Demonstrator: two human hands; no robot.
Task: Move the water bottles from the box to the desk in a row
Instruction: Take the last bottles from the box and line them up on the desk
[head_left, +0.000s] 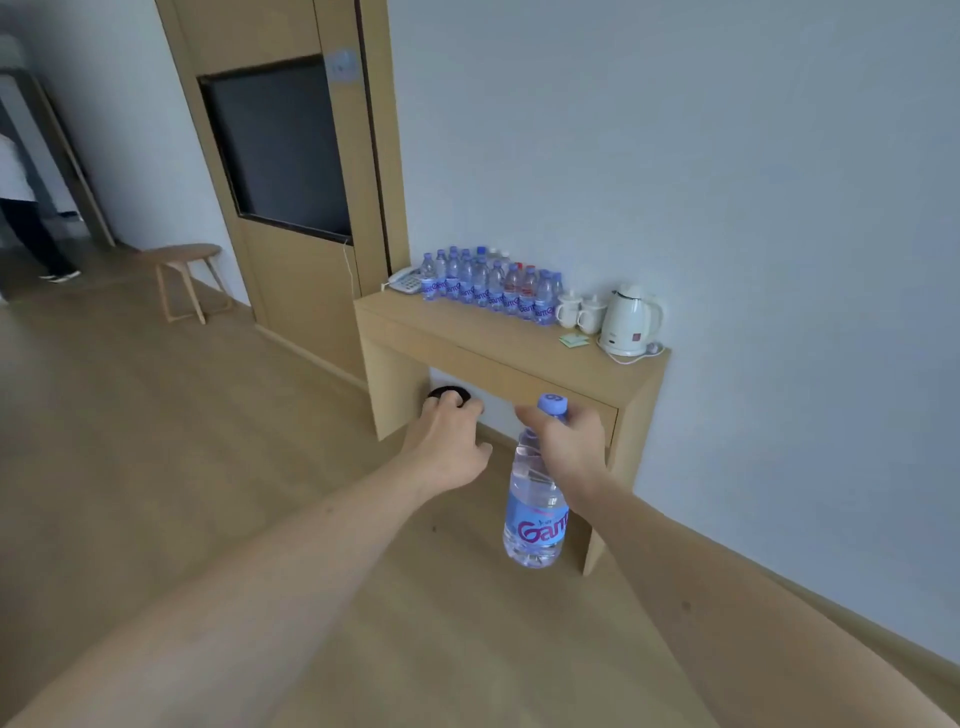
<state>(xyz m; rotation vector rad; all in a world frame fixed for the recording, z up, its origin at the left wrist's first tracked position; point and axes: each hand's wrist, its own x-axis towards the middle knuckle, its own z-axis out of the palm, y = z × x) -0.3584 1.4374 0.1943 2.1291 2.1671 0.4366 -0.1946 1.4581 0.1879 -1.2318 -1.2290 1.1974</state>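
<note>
Right hand pinching clear plastic water bottle with blue label at its neck, hanging upright above floor, before light wooden desk. Left hand empty, fingers loosely curled. Row of matching bottles on desk.

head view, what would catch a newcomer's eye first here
The water bottle hanging from the right hand, gripped by its neck in mid-air over the floor. Next, the cluster of bottles at the back of the desk, beside the white kettle. The left hand reaches forward, holding nothing.
</note>
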